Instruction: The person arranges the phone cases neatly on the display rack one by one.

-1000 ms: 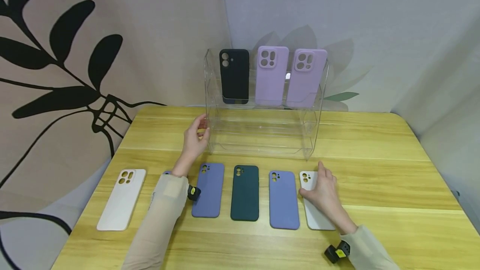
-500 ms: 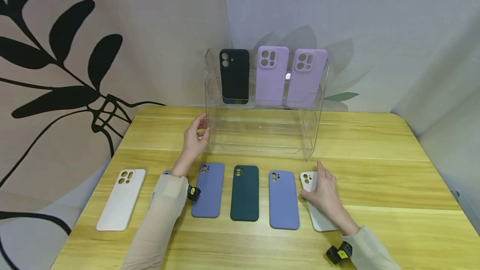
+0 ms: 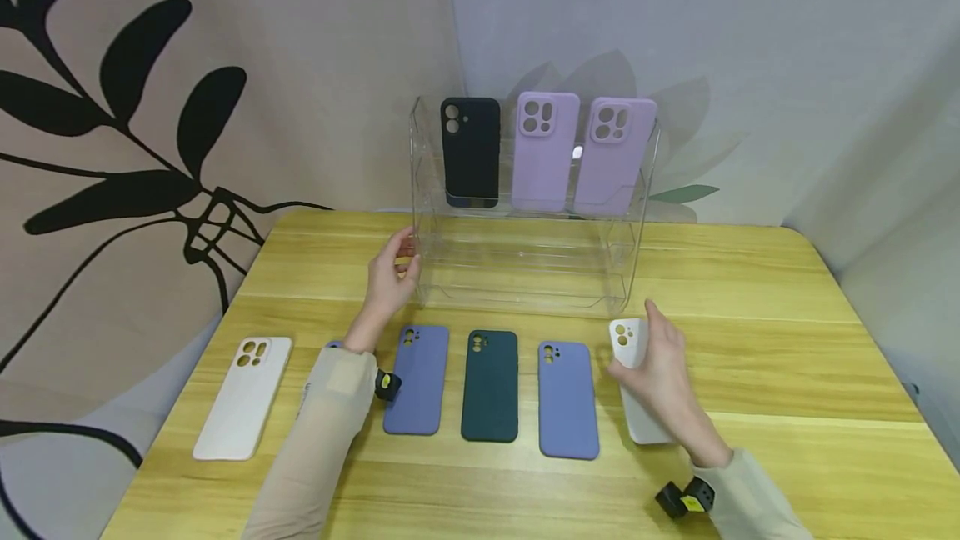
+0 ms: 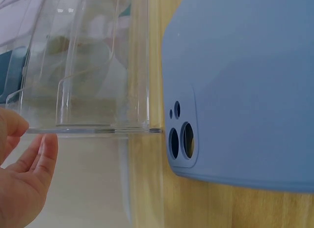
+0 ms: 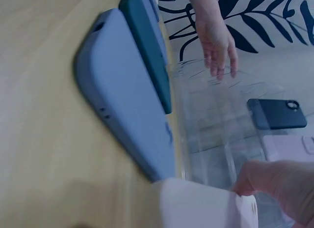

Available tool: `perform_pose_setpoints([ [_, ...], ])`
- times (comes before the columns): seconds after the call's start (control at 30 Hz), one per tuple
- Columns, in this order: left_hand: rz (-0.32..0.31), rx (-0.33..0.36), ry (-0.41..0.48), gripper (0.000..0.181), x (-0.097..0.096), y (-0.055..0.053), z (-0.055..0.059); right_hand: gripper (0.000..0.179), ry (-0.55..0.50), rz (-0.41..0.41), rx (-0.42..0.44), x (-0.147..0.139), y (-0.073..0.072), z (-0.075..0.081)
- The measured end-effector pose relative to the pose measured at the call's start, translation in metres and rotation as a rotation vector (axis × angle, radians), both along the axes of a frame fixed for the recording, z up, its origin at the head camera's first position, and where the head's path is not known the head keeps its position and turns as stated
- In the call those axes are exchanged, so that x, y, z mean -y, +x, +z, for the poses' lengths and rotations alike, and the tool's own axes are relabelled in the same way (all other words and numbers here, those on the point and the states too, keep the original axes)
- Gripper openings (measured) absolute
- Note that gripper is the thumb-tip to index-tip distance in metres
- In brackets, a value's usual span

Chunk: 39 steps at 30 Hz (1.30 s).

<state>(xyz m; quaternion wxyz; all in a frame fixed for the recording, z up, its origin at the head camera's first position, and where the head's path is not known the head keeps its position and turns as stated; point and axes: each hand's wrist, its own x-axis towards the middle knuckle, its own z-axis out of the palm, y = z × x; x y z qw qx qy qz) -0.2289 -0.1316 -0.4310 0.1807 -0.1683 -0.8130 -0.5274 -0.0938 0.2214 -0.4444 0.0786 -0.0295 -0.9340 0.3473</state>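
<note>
Farther up the table (image 3: 780,315), toward the clear stand (image 3: 517,302), go the right hand (image 3: 663,365) and the white phone case (image 3: 632,344), compared with half a second ago; the left hand (image 3: 387,277) and the other cases stay where they were. The right hand holds the white phone case across its width, spread fairly wide, with the thumb on its left edge and the fingers over the far edge. Its camera cutouts point toward the stand, and it sits to the right of the right blue case (image 3: 568,401), in front of the stand's right end. I cannot tell whether all of it is clear of the table.

The left hand pinches the edge of the stand's left side panel narrowly, thumb on one face and fingers on the other, as the left wrist view shows. Below it, the left sleeve (image 3: 330,407) crosses over a partly hidden case (image 3: 334,345), of which a blue corner shows.

Along the front of the table, the cream phone case (image 3: 243,400) lies at the far left, then the partly hidden case, the left blue case (image 3: 416,380), the green case (image 3: 490,387) and the right blue case, all flat and apart from one another. On the stand's upper shelf, the black case (image 3: 471,152), the middle lilac case (image 3: 545,152) and the right lilac case (image 3: 615,157) lean back, cutouts uppermost. Behind, the cloth (image 3: 337,107) carries big dark leaves.
</note>
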Motion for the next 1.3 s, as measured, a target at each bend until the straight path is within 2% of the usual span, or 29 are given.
perform_pose_setpoints([
  [0.1, 0.003, -0.005, -0.008, 0.041, 0.003, -0.006, -0.010, 0.101, -0.009, 0.000, -0.040, 0.003, -0.001, 0.006],
  [0.2, -0.006, 0.006, 0.001, 0.041, 0.001, 0.002, -0.001, 0.098, -0.013, 0.004, -0.108, 0.007, -0.002, 0.010],
  [0.33, -0.007, 0.019, 0.014, 0.042, 0.000, 0.004, -0.004, 0.092, -0.018, 0.022, -0.219, 0.012, -0.006, 0.016],
  [0.43, -0.001, 0.010, 0.019, 0.042, 0.003, -0.005, -0.020, 0.088, -0.035, 0.042, -0.282, 0.015, -0.011, 0.023],
  [0.57, 0.003, 0.028, 0.018, 0.042, 0.003, -0.005, -0.020, 0.088, -0.049, 0.063, -0.318, 0.022, -0.021, 0.034],
  [0.77, 0.008, 0.031, 0.008, 0.041, 0.002, -0.002, -0.011, 0.092, -0.083, 0.099, -0.376, 0.035, -0.039, 0.050],
  [1.0, -0.009, 0.016, 0.001, 0.038, -0.005, 0.016, 0.016, 0.084, -0.110, 0.131, -0.488, 0.053, -0.065, 0.064],
  [1.3, -0.020, 0.019, 0.012, 0.040, -0.005, 0.014, 0.020, 0.085, -0.141, 0.141, -0.550, 0.077, -0.092, 0.086],
])
